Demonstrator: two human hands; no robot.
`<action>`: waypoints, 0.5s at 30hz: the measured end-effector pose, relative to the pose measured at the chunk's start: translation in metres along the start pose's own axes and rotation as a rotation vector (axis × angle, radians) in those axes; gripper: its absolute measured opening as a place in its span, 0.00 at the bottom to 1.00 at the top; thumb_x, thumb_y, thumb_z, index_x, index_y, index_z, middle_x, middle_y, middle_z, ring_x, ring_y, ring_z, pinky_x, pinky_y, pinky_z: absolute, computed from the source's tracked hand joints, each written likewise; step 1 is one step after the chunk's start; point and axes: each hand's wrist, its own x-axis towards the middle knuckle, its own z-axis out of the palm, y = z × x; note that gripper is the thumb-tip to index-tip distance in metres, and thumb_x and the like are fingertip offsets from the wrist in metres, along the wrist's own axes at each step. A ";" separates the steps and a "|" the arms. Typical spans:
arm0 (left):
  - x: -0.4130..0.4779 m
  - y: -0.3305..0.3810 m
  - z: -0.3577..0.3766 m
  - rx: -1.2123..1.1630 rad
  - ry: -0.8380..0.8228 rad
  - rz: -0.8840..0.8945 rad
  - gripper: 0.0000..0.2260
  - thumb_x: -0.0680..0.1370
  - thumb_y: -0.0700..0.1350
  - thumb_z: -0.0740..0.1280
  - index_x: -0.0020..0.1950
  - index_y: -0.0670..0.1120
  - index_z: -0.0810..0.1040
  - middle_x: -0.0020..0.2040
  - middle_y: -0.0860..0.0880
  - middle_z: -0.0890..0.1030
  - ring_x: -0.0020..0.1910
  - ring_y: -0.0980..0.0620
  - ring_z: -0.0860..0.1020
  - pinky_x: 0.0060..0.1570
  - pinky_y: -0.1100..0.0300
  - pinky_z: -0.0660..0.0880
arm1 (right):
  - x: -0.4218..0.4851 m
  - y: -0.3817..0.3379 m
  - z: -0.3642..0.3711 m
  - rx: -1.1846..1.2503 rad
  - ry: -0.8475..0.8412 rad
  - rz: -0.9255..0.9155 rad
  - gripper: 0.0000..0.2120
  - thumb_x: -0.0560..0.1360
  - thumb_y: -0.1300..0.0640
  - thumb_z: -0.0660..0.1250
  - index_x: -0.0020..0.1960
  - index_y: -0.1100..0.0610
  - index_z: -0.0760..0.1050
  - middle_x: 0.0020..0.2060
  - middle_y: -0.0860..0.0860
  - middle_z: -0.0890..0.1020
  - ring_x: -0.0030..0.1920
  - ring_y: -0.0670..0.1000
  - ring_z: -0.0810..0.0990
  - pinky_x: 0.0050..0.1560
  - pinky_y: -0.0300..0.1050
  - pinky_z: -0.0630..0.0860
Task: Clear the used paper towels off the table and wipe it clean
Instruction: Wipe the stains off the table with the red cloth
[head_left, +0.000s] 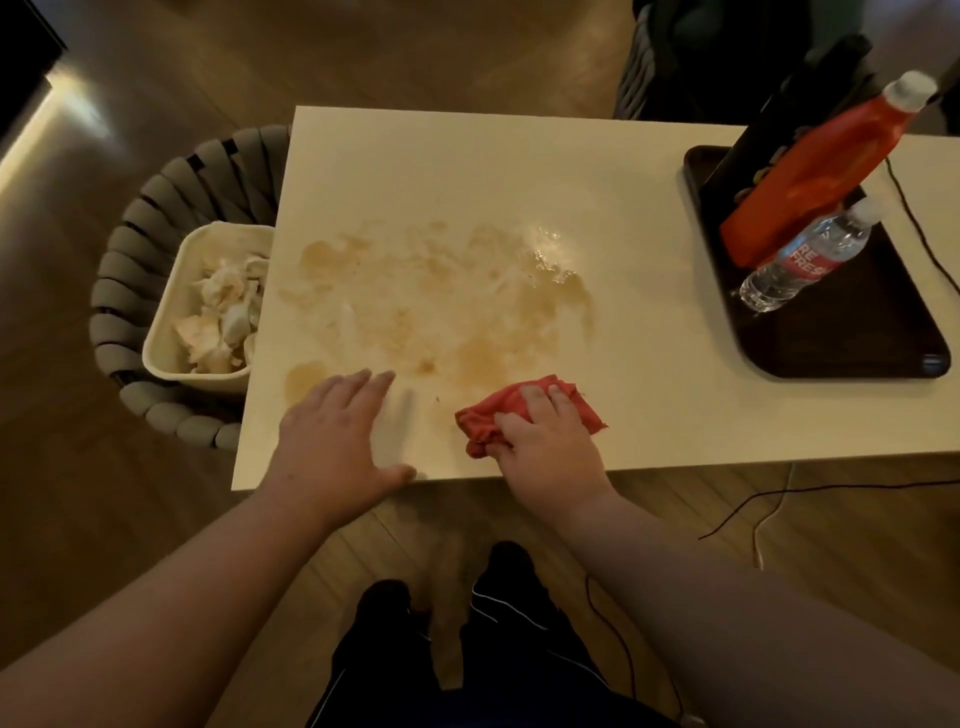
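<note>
— Fingers?
— Right hand curled, bunching the red cloth just below the brown smears. Left hand flat, fingers straight, probably bracing on the table.
— Paper towels?
— Crumpled in the bin, against the table's left edge.

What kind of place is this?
Probably a room in a home, maybe a living or eating area. There's a wooden floor, a cream table with a brown spill, and a tray holding a red sauce bottle and a water bottle.
</note>
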 end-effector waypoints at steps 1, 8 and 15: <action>0.000 0.005 0.007 0.083 -0.029 0.045 0.53 0.68 0.69 0.73 0.83 0.57 0.44 0.83 0.52 0.53 0.81 0.47 0.51 0.78 0.42 0.52 | -0.003 0.004 -0.001 0.021 -0.003 0.009 0.17 0.85 0.47 0.55 0.68 0.49 0.76 0.77 0.57 0.64 0.79 0.64 0.55 0.80 0.61 0.50; 0.010 0.004 0.022 0.285 -0.045 0.031 0.55 0.75 0.66 0.68 0.80 0.48 0.29 0.82 0.48 0.33 0.80 0.44 0.33 0.77 0.40 0.38 | 0.011 0.041 -0.004 0.187 0.035 0.122 0.16 0.84 0.56 0.59 0.68 0.48 0.78 0.81 0.53 0.58 0.81 0.59 0.52 0.81 0.56 0.46; 0.024 0.009 0.019 0.314 -0.092 -0.014 0.62 0.70 0.69 0.72 0.80 0.44 0.28 0.81 0.47 0.32 0.80 0.43 0.31 0.77 0.41 0.37 | 0.068 0.034 -0.030 0.288 0.034 0.157 0.15 0.80 0.56 0.63 0.65 0.52 0.80 0.81 0.57 0.57 0.81 0.62 0.50 0.79 0.51 0.45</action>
